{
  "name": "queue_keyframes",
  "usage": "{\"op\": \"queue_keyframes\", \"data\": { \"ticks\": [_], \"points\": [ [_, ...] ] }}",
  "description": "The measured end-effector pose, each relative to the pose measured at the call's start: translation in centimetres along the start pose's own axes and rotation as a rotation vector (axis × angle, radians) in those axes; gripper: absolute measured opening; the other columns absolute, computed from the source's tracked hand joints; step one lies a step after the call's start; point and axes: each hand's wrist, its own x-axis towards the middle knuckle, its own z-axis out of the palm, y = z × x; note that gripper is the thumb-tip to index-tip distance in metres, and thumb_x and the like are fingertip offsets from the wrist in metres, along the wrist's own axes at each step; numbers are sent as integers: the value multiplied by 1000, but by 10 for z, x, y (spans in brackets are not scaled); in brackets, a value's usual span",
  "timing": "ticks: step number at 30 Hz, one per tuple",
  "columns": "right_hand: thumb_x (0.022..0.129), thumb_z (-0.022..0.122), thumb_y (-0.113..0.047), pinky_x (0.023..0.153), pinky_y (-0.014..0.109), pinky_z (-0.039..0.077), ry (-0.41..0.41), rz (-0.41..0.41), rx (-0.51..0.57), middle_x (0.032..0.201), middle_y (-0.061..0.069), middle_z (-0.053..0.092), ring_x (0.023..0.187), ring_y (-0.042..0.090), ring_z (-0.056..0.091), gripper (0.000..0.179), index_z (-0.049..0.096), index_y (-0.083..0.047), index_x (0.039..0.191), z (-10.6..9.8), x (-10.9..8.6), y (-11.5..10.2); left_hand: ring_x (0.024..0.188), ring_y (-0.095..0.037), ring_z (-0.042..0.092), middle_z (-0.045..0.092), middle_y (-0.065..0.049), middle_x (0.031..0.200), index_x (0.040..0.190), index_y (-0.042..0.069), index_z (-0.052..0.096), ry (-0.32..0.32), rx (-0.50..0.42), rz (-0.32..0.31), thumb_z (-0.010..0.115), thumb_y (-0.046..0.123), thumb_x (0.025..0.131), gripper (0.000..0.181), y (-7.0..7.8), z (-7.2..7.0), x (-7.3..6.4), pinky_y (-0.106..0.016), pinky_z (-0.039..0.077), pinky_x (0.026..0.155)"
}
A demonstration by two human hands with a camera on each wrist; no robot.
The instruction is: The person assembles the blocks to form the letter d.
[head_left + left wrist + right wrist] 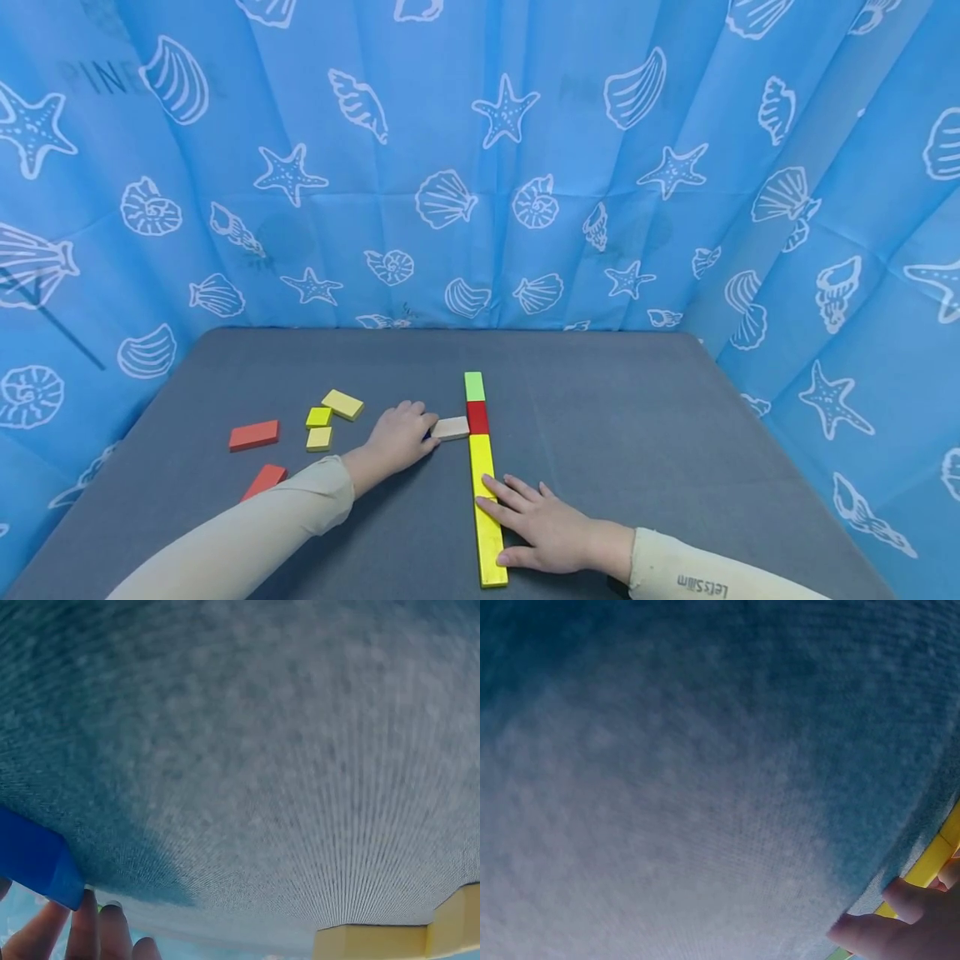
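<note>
My left hand (401, 435) holds a blue block (37, 855), mostly hidden under the fingers in the head view. Against that block's right end lies a pale wooden block (450, 428), which reaches the side of a dark red block (477, 417). The red block belongs to a straight row, between a light green block (474, 386) at the far end and long yellow blocks (482, 462) nearer me. With fingers spread, my right hand (553, 530) rests on the yellow part of the row, its thumb at the near block's right edge.
Left of my left hand lie two pale yellow blocks (342, 404), a bright yellow block (318, 417) and two orange-red blocks (254, 436), one partly behind the left sleeve. Beyond the grey table (615, 392) hangs a blue curtain (480, 167) with shell prints.
</note>
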Motion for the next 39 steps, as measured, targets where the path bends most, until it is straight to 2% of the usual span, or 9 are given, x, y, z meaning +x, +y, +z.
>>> {"op": "queue_keyframes", "data": {
  "ticks": [6, 11, 23, 28, 34, 37, 39],
  "points": [
    [96, 46, -57, 96, 72, 31, -2, -4, 2, 162, -1, 13, 144, 37, 21, 70, 25, -24, 155, 1, 0, -1, 94, -27, 56, 60, -13, 108, 123, 5, 65, -55, -29, -94, 74, 46, 84, 57, 0, -4, -9, -45, 50, 78],
    [97, 45, -56, 97, 72, 30, 4, -6, 3, 162, 0, 12, 144, 38, 20, 70, 26, -22, 155, 0, -1, 1, 92, -27, 57, 62, -13, 104, 118, 4, 67, -76, -37, -141, 72, 47, 84, 54, -4, -6, -19, -46, 51, 77],
    [97, 44, -56, 97, 72, 29, 6, -12, 3, 162, 1, 13, 144, 38, 20, 70, 26, -22, 155, 0, 0, 1, 85, -24, 60, 66, -10, 96, 109, 4, 70, -82, -47, -128, 73, 45, 85, 47, -8, -8, -20, -42, 53, 72],
    [97, 44, -56, 98, 72, 29, 5, -7, 4, 162, 1, 13, 143, 38, 21, 70, 26, -21, 155, 0, -1, -1, 88, -25, 61, 66, -10, 98, 111, 5, 69, -77, -62, -126, 71, 47, 85, 49, -8, -6, -20, -42, 53, 74],
    [97, 42, -58, 97, 72, 29, 2, -13, 15, 162, 0, 13, 143, 39, 21, 70, 25, -24, 156, 0, -1, 2, 97, -28, 62, 66, -12, 107, 119, 4, 67, -79, -96, -156, 68, 52, 86, 57, -12, -7, -25, -46, 52, 82],
    [97, 41, -59, 96, 73, 29, 4, -27, 26, 162, -1, 13, 143, 39, 21, 70, 23, -27, 156, 2, -1, 4, 98, -28, 62, 66, -12, 107, 120, 4, 67, -51, -100, -151, 66, 49, 89, 54, -19, -9, -33, -45, 53, 82],
    [97, 40, -59, 96, 74, 28, 2, -31, 33, 162, -1, 12, 143, 40, 21, 70, 22, -28, 156, 2, -1, 5, 93, -27, 62, 66, -12, 103, 119, 3, 67, -6, -91, -129, 66, 43, 90, 49, -27, -11, -39, -43, 53, 80]
  ]
}}
